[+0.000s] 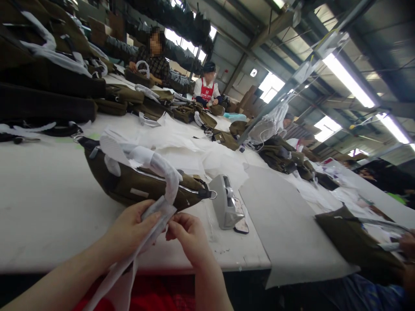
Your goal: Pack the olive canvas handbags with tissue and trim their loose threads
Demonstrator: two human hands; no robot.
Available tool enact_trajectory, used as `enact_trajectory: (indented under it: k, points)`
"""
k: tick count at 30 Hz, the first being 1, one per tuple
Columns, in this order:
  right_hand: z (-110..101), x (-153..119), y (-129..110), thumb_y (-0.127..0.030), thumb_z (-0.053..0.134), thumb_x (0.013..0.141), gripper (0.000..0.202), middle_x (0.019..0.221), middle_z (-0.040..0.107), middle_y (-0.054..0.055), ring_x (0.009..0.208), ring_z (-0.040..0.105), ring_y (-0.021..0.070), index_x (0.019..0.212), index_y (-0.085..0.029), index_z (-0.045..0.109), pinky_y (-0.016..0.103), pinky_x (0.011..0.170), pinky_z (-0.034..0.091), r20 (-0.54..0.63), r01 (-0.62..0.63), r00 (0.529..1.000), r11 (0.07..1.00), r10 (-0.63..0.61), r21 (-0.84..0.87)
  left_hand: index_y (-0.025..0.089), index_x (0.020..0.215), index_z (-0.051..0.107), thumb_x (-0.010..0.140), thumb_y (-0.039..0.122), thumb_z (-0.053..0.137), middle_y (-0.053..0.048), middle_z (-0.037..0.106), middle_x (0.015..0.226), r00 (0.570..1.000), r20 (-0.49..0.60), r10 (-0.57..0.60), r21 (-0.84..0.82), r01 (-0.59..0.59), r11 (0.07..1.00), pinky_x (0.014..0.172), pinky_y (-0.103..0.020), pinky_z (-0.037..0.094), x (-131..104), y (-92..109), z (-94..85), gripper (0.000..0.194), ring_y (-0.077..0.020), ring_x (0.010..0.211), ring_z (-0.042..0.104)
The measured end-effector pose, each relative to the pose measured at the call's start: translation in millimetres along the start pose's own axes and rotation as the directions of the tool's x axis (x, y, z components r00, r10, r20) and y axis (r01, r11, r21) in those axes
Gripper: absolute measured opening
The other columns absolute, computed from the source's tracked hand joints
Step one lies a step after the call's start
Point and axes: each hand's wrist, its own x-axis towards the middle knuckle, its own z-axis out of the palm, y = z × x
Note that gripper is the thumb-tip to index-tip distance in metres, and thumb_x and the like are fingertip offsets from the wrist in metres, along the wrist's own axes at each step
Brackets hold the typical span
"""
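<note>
An olive handbag point(125, 181) with a silver zipper lies on the white table in front of me. Its handle point(162, 166) is wrapped in white paper and arches over the top. My left hand point(141, 222) is closed around a long white paper strip point(129, 255) at the handle's near end. The strip trails down past the table edge toward my lap. Close beside it on the right, my right hand point(186, 233) pinches at the lower edge of the wrapping, its fingertips partly hidden. A grey tape dispenser point(223, 203) stands right of the bag.
A phone point(241, 218) lies by the dispenser. White paper sheets point(191, 149) spread behind the bag. Olive bags point(123, 93) are heaped at the far left. Co-workers point(207, 88) stand across the table; another person's hand point(407, 244) is at the right beside an olive bag point(353, 235).
</note>
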Motion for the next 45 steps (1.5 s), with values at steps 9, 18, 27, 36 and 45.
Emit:
enact_trajectory:
  k: [9,18,27,36,45]
  points:
    - [12,5,4,-0.019,0.058,0.073,0.015,0.057,0.062,0.0,0.051,0.053,0.0101,0.069,-0.015,0.071,0.021,0.052,0.043,-0.071,0.05,0.996,0.999,-0.05,0.0,0.017,0.099,0.056,0.082,0.063,0.058,-0.003,0.065,0.068,1.0,-0.007,-0.009,0.02,0.009,1.0,0.047,-0.027,0.051,3,-4,1.3,0.049,-0.0173,0.052,0.059]
    - [24,18,21,-0.033,0.064,0.077,0.023,0.053,0.06,0.0,0.047,0.051,0.0114,0.062,-0.015,0.064,0.022,0.047,0.04,-0.132,0.079,0.988,0.997,-0.078,0.001,0.017,0.105,0.056,0.08,0.064,0.063,-0.003,0.065,0.075,0.997,0.056,-0.048,-0.139,0.055,0.989,0.054,-0.031,0.057,-2,3,5.0,0.054,-0.0188,0.061,0.062]
    - [8,-15,49,-0.043,0.046,0.096,0.035,0.072,0.068,0.004,0.068,0.062,0.0156,0.091,-0.015,0.068,0.027,0.068,0.048,-0.015,0.199,0.98,0.979,-0.2,-0.042,0.025,0.138,0.054,0.09,0.059,0.051,-0.009,0.058,0.139,0.941,0.339,0.005,-0.005,-0.003,1.0,0.111,-0.046,0.043,-20,-21,-53.8,0.059,-0.0303,0.123,0.057]
    - [43,-12,49,-0.042,0.063,0.085,0.025,0.069,0.064,0.001,0.06,0.055,0.0138,0.081,-0.017,0.063,0.025,0.057,0.043,-0.001,0.17,0.985,0.976,-0.172,-0.135,0.019,0.129,0.054,0.085,0.054,0.062,-0.01,0.065,0.127,0.994,0.106,-0.008,0.395,-0.035,0.918,0.103,-0.045,0.049,-55,-22,-30.6,0.057,-0.0304,0.116,0.061]
    - [45,-8,45,-0.041,0.06,0.086,0.025,0.068,0.063,0.003,0.056,0.059,0.0146,0.084,-0.016,0.062,0.025,0.054,0.046,0.049,0.178,0.982,0.983,-0.18,0.045,0.032,0.155,0.018,0.1,0.045,0.037,-0.005,0.05,0.149,0.989,-0.037,0.143,0.482,-0.108,0.869,0.109,-0.04,0.047,-59,-28,-24.9,0.06,-0.0236,0.131,0.054]
